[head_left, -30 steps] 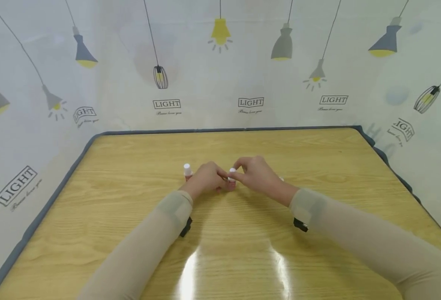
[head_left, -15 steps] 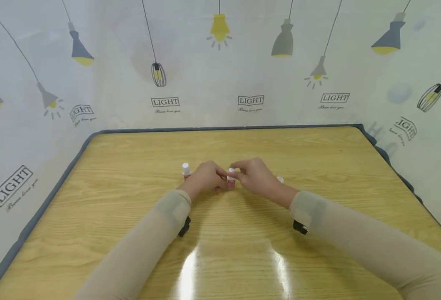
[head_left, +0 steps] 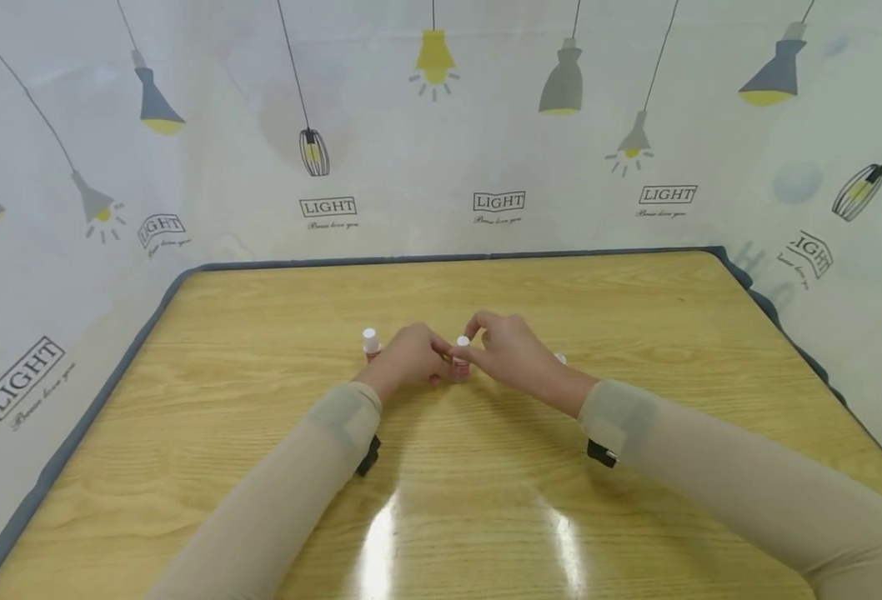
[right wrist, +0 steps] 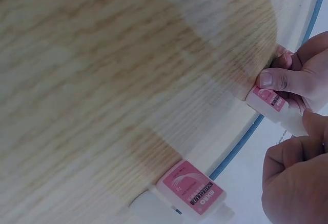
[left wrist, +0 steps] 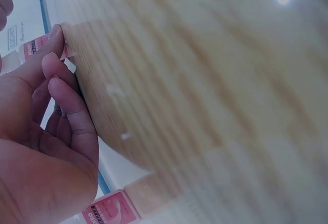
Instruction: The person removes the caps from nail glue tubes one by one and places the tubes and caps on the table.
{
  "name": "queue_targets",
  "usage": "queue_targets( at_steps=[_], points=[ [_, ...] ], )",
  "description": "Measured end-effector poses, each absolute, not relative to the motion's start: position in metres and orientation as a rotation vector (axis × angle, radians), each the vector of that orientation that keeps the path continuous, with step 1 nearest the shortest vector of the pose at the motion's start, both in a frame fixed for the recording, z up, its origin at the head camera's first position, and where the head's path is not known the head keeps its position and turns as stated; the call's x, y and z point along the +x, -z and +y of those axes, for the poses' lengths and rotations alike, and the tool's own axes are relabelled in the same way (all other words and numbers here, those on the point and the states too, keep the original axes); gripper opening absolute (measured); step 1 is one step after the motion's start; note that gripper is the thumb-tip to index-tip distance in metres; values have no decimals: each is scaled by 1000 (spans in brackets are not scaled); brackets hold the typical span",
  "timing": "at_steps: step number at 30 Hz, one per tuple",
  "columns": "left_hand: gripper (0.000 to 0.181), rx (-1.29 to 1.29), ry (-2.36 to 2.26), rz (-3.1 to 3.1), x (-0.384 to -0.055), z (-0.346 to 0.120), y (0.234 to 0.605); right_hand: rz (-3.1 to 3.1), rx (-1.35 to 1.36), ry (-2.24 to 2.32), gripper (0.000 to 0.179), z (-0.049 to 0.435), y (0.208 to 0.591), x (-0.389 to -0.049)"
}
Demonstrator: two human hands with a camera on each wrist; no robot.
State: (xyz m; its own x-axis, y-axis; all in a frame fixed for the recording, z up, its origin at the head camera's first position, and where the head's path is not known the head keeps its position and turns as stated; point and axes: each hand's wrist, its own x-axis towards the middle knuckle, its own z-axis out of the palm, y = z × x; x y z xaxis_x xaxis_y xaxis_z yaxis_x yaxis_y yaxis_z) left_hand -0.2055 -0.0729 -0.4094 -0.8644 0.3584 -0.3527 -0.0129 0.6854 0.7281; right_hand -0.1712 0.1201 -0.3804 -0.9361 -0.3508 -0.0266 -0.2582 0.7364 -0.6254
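Note:
My left hand (head_left: pixel 413 354) grips a small nail glue bottle (head_left: pixel 462 367) with a pink label, keeping it upright on the wooden table. Above it, my right hand (head_left: pixel 514 352) has thumb and index finger around the bottle's white cap (head_left: pixel 463 342), the index finger arched. In the right wrist view the left thumb (right wrist: pixel 277 79) presses low on the held bottle (right wrist: pixel 268 99), its top partly hidden by the right fingers. The left wrist view shows the left hand (left wrist: pixel 56 126) from the palm side, fingertips at the same bottle (left wrist: pixel 37 44).
A second nail glue bottle (head_left: pixel 370 342), white-capped, stands left of the left hand. Beyond the right wrist is another bottle (right wrist: pixel 192 188), its narrow tip bare, with a white cap-like piece (right wrist: pixel 148 208) beside it. The wooden table (head_left: pixel 478 517) meets a lamp-printed backdrop (head_left: pixel 411 150).
The right index finger lay flatter over the cap half a second ago and is arched higher now. The left hand and the bottle stay in place; the head view has shifted slightly.

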Motion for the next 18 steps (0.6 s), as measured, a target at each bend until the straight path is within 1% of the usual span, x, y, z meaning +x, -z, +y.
queue_targets(
  at_steps=[3,9,12,16,18],
  points=[
    [24,283,-1044,2439,-206,-72,409,2782,-527,988,27,120,380,-171],
    [20,329,-1015,2468,-207,-71,409,2724,-561,1055,29,122,378,-169],
    [18,335,-1012,2465,-206,-72,411,2706,-546,1052,34,122,376,-168],
    [16,317,-1023,2454,-204,-73,411,2737,-464,970,48,119,373,-167],
    [15,306,-1043,2445,-203,-73,411,2766,-425,901,49,116,372,-166]
  ],
)
